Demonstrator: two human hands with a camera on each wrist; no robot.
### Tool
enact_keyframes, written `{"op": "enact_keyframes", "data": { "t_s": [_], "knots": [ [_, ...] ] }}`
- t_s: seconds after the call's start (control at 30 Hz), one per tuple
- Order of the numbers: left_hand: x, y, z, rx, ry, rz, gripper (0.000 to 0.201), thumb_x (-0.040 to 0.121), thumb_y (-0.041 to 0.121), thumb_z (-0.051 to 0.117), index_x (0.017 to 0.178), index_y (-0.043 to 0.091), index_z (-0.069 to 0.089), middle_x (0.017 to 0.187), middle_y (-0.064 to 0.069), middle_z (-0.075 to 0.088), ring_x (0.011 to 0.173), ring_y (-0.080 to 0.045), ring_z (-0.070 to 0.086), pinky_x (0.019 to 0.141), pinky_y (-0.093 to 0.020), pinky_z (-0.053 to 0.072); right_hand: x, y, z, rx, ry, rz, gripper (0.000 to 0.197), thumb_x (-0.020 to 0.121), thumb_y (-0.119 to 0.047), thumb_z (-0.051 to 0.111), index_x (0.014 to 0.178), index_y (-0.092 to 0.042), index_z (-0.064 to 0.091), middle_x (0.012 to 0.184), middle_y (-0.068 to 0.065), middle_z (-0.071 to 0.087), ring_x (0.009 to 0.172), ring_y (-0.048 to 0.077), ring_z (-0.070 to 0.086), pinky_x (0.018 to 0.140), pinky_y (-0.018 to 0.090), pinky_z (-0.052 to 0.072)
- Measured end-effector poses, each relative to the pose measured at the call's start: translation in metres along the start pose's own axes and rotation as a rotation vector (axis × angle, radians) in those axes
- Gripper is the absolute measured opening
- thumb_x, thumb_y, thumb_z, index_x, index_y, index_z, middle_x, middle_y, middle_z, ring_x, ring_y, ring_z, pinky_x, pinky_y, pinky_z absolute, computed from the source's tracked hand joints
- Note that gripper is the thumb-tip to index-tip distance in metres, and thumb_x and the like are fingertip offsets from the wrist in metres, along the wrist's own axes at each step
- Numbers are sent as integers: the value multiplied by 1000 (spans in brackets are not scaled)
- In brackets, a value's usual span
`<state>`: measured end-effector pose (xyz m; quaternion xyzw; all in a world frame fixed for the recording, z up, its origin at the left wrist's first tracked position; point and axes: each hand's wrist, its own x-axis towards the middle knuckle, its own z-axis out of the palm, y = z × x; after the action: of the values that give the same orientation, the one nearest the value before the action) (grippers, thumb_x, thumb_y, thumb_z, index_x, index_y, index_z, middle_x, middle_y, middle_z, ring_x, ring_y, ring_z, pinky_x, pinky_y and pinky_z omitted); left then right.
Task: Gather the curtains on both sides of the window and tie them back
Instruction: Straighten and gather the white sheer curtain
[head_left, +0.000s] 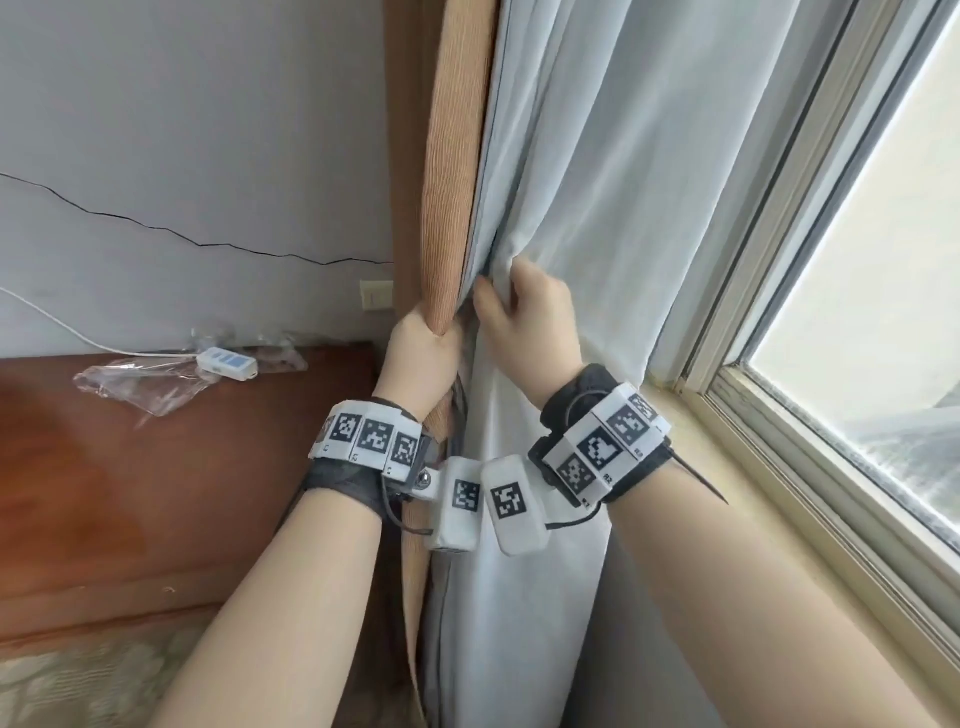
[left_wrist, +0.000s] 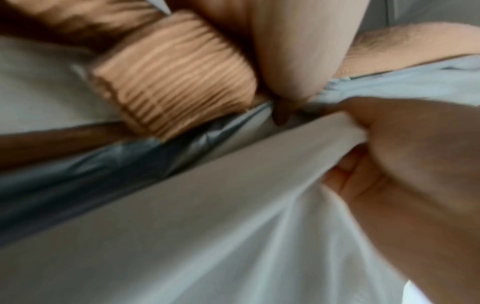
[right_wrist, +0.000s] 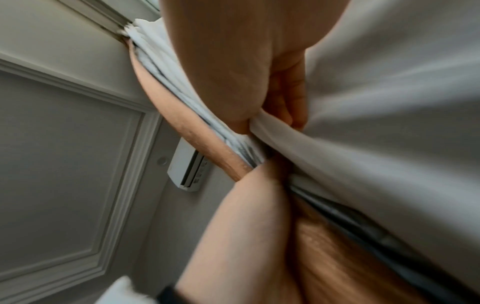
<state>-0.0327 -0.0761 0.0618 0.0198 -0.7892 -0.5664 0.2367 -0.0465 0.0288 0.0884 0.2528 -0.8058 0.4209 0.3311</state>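
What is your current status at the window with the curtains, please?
Left hand grips the tan curtain. Right hand pinches a fold of the pale curtain. Not tied back yet. No tie-back in view.

Open sill (head_left: 737, 525) right of the curtain (head_left: 587, 208); leftward, probably tight against the headboard (head_left: 156, 467).

Pretty sure we're looking at a bedroom in someone's home. On the left there's a reddish wooden headboard (head_left: 171, 467) with a patterned bedspread (head_left: 78, 680) just below it, near us. The painted wall (head_left: 197, 130) behind has a long crack and a light switch (head_left: 377, 294). On the right we've got a sliding window (head_left: 841, 364) with floor-length curtains (head_left: 582, 182), and the right wrist view catches a wall-mounted air conditioner (right_wrist: 187, 167) under a moulded ceiling (right_wrist: 64, 154).
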Motion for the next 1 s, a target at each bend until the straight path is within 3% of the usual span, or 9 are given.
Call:
{"op": "enact_keyframes", "data": {
  "t_s": [0.07, 0.27, 0.4, 0.5, 0.6, 0.67, 0.77, 0.83, 1.0],
  "knots": [
    [-3, 2, -5, -49, -63, -10, 12, 93, 16, 50, 96, 13, 62, 73, 3, 60, 63, -6, 52, 54, -17, 39, 4, -1, 3, -15, -28, 57, 47, 85, -11, 55, 57, -24, 19, 49, -9, 27, 51, 18, 30, 51, 29, 25],
    [-9, -5, -19, -232, -254, -97, 26, 77, 22, 64, 103, 22, 61, 100, -4, 68, 97, -17, 62, 94, -38, 47, 12, -11, 2, 77, -229, 258, 40, 87, -5, 44, 56, -17, 22, 51, -4, 30, 48, 11, 27, 47, 21, 26],
    [-6, -4, -17, -219, -362, -12, 49, 66, 25, 74, 111, 18, 58, 104, -6, 68, 98, -12, 63, 87, -32, 52, 17, -14, 3, 116, -311, 353, 25, 89, -11, 43, 66, 1, 43, 62, 9, 48, 61, 18, 47, 54, 32, 43],
    [-2, 2, -11, -166, -298, 48, 29, 73, 14, 73, 99, 22, 62, 83, 7, 67, 78, -1, 63, 60, -8, 45, 17, -17, 4, 128, -312, 362, 31, 89, -16, 46, 82, 13, 51, 72, 12, 54, 70, 18, 50, 64, 40, 50],
    [-1, 0, -6, -104, -237, 79, 16, 75, 17, 70, 88, 19, 61, 68, 12, 59, 59, 3, 53, 44, -5, 35, 14, -22, 0, 155, -306, 398, 32, 92, -15, 44, 91, 15, 55, 79, 23, 59, 76, 18, 53, 73, 40, 52],
    [-3, -4, -4, -120, -192, 59, 13, 77, 20, 70, 87, 19, 61, 66, 11, 58, 58, 2, 52, 43, -6, 36, 11, -25, -3, 214, -311, 425, 31, 93, -13, 43, 96, 15, 56, 85, 27, 62, 78, 18, 55, 78, 41, 53],
    [-3, -13, -3, -92, -112, 87, 17, 81, 27, 69, 71, 21, 57, 60, 11, 56, 50, 6, 52, 42, -6, 34, 7, -24, -3, 285, -303, 469, 25, 95, -10, 43, 94, 8, 60, 82, 9, 60, 78, 15, 56, 74, 29, 48],
    [-2, -15, -4, -55, -72, 127, 25, 83, 32, 67, 67, 18, 54, 58, 11, 54, 49, -1, 51, 42, -10, 33, 4, -22, 1, 323, -314, 471, 28, 96, -14, 44, 97, 11, 57, 85, 9, 56, 79, 17, 51, 75, 30, 43],
    [14, -20, -10, -69, -142, 67, 28, 85, 41, 63, 92, 14, 68, 79, 3, 66, 77, -13, 63, 63, -23, 45, 4, -6, -2, 407, -313, 433, 32, 94, -26, 49, 93, 6, 56, 87, 10, 57, 82, 20, 53, 82, 43, 47]
  ]
}}
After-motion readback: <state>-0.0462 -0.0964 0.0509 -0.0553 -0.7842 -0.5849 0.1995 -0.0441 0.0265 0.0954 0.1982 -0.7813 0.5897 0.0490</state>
